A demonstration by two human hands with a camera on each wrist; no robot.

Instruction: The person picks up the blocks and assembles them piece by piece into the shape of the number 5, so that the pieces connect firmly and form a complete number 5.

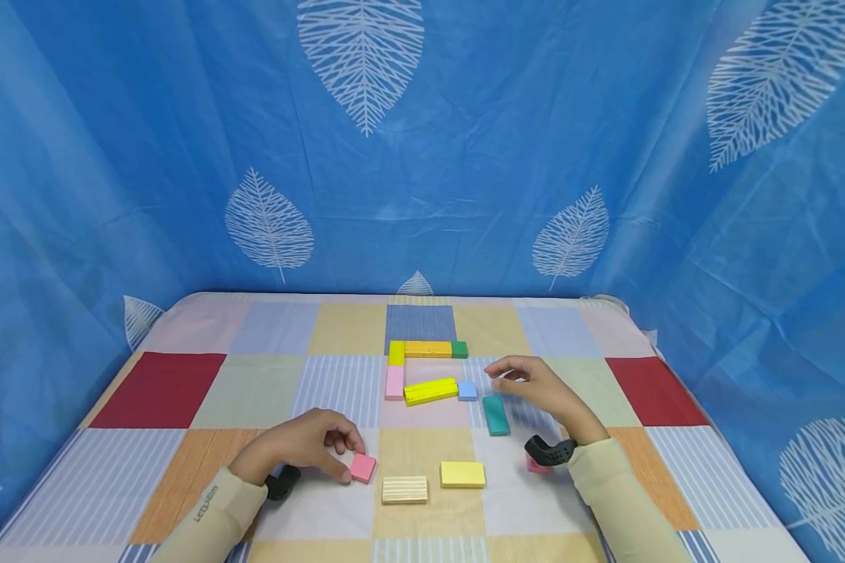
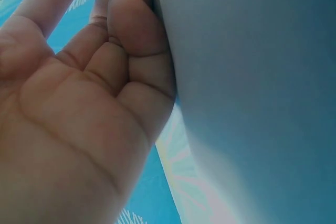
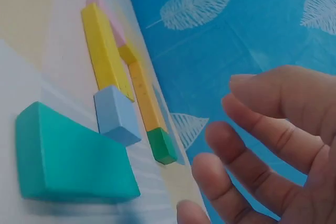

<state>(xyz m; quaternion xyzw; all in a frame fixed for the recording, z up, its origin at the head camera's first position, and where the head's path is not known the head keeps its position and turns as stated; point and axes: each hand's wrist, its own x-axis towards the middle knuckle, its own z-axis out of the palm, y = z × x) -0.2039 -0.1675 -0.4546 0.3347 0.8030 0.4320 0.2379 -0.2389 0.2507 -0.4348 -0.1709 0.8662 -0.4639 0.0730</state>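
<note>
At the near left, my left hand (image 1: 310, 444) pinches a pink block (image 1: 363, 467) at its edge between thumb and index fingertip; the left wrist view shows the palm (image 2: 63, 114) and curled fingers, not the block. My right hand (image 1: 535, 383) hovers with loosely bent fingers and holds nothing. Beside it lie a teal block (image 3: 79, 156) and a small light blue block (image 3: 115, 116). The light blue block touches a slanted long yellow block (image 1: 431, 391). Behind, a short yellow (image 1: 397, 352), an orange (image 1: 428, 349) and a green block (image 1: 459, 349) join a light pink block (image 1: 394, 383).
Nearer me lie a pale yellow block (image 1: 462, 475) and a cream ridged block (image 1: 404, 490). A reddish pink block (image 1: 537, 464) is partly hidden under the right wrist's black strap (image 1: 551, 452). A patchwork cloth (image 1: 253, 391) covers the table; blue leaf-print curtains (image 1: 436, 180) surround it.
</note>
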